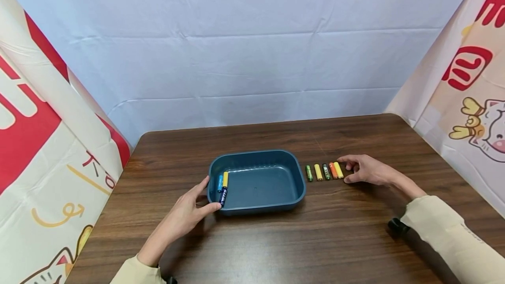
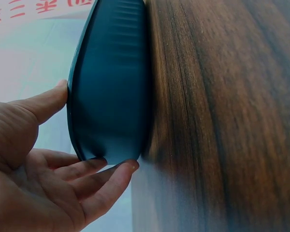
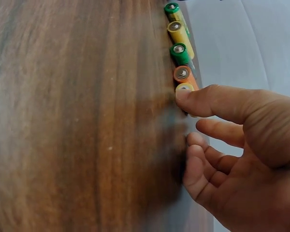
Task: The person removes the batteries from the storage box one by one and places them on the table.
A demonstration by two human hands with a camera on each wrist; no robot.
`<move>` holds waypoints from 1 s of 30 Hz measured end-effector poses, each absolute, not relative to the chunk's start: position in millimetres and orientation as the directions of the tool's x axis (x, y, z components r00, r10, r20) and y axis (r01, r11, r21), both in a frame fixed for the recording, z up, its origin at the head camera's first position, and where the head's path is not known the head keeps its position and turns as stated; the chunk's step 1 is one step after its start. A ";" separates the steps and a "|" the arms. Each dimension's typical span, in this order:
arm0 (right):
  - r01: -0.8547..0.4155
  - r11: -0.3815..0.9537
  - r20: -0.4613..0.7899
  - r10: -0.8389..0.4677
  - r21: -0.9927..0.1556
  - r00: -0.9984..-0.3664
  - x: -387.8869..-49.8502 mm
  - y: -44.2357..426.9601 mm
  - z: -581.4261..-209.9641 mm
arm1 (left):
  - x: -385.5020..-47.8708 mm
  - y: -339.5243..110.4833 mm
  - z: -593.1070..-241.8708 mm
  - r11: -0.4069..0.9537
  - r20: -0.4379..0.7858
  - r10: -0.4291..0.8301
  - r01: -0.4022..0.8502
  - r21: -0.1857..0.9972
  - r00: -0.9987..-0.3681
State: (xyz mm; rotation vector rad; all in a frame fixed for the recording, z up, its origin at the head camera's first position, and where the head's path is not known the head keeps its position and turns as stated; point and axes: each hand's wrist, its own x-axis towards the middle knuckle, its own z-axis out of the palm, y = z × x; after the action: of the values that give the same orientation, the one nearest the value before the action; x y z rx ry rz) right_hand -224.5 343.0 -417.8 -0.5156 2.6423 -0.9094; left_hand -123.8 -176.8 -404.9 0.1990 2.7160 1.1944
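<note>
A dark blue tray (image 1: 256,209) stands on the table; a light blue battery (image 1: 220,183), a yellow one (image 1: 225,179) and a dark blue one (image 1: 223,197) lie at its left end. My left hand (image 1: 184,214) grips the tray's near left corner, thumb and fingers around the tray wall (image 2: 111,82). Right of the tray, several batteries lie side by side in a row, among them a green one (image 1: 309,173) and an orange one (image 1: 333,170). My right hand (image 1: 368,170) pinches the row's rightmost yellow battery (image 1: 338,170) between thumb and forefinger at its ends.
The brown wooden table (image 1: 276,249) carries the tray and batteries. A pale cloth (image 1: 256,56) hangs behind its far edge, and printed cloths (image 1: 473,113) hang at both sides.
</note>
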 end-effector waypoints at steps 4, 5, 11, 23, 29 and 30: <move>-0.257 0.726 -0.138 -0.436 -0.638 -0.889 -221.0 343.4 -411.5 | -123.5 -176.5 -405.4 0.667 -0.102 0.192 0.054 0.743 -0.976; -0.268 0.723 -0.124 -0.439 -0.637 -0.890 -220.0 342.6 -409.3 | -123.4 -176.3 -405.5 0.666 -0.103 0.193 0.053 0.744 -0.976; -0.363 0.701 -0.035 -0.483 -0.614 -0.875 -216.5 326.5 -386.9 | -123.6 -176.1 -405.5 0.664 -0.100 0.196 0.057 0.746 -0.976; -0.425 0.610 0.054 -0.530 -0.669 -0.846 -211.5 240.6 -359.0 | -124.4 -177.7 -404.6 0.670 -0.097 0.199 0.063 0.740 -0.975; -0.451 0.569 0.077 -0.561 -0.687 -0.824 -212.9 193.9 -358.4 | -124.7 -177.8 -405.2 0.677 -0.099 0.196 0.062 0.733 -0.976; -0.452 0.562 0.079 -0.564 -0.693 -0.822 -214.1 186.3 -358.1 | -124.9 -177.8 -405.5 0.675 -0.098 0.196 0.062 0.735 -0.976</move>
State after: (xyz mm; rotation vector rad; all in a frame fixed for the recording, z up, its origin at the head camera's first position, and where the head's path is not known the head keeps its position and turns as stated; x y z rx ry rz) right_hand -214.1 186.3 -358.1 -0.8650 2.6400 -1.1054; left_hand -124.9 -177.8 -405.5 0.2111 2.7182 1.1827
